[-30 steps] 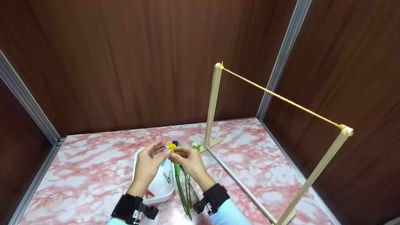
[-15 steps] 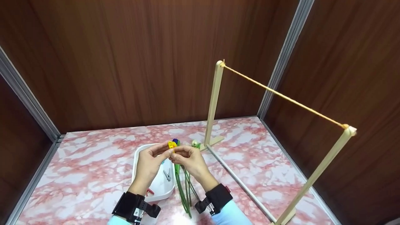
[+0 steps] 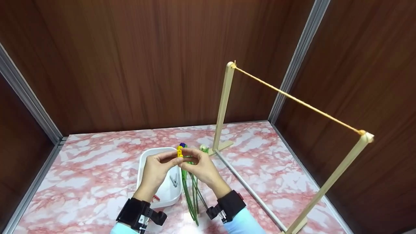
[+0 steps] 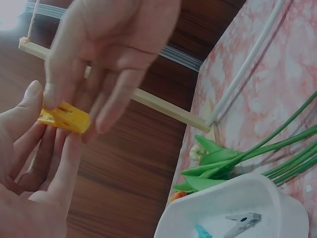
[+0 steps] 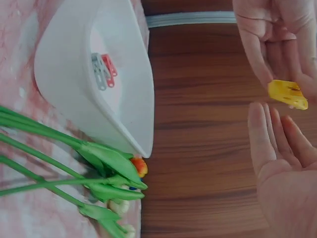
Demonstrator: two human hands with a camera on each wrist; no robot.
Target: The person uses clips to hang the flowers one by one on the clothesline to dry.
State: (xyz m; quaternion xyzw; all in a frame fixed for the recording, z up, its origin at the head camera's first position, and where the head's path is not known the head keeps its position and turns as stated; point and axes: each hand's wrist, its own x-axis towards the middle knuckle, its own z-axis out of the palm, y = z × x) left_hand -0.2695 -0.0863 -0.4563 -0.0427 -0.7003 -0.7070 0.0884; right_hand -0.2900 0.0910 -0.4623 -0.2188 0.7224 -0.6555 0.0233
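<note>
Between my fingertips, above the far end of the white tub (image 3: 140, 169), is a small yellow clothespin (image 3: 179, 152). My left hand (image 3: 154, 170) pinches it between thumb and fingers. Around its other side stands my right hand (image 3: 203, 167), with index finger and thumb spread apart. In the right wrist view the visible right fingertips lie close below the clothespin (image 5: 288, 94), slightly apart from it. The left wrist view shows the right thumb overlapping it; whether it touches I cannot tell. A grey clothespin (image 3: 174, 180) and a red clothespin (image 3: 156, 197) lie in the tub.
Several artificial flowers with long green stems (image 3: 191, 203) lie beside the tub, one with a blue head (image 3: 182, 145). At the right, two wooden posts (image 3: 224, 104) carry a taut orange cord (image 3: 299, 100). A turquoise piece (image 4: 202, 231) lies in the tub. Dark wood-grain panels surround the table.
My left fingers, open beside the yellow clothespin a second ago, have closed onto it. The right finger and thumb, which pinched it before, have spread. Both hands stay in nearly the same place.
</note>
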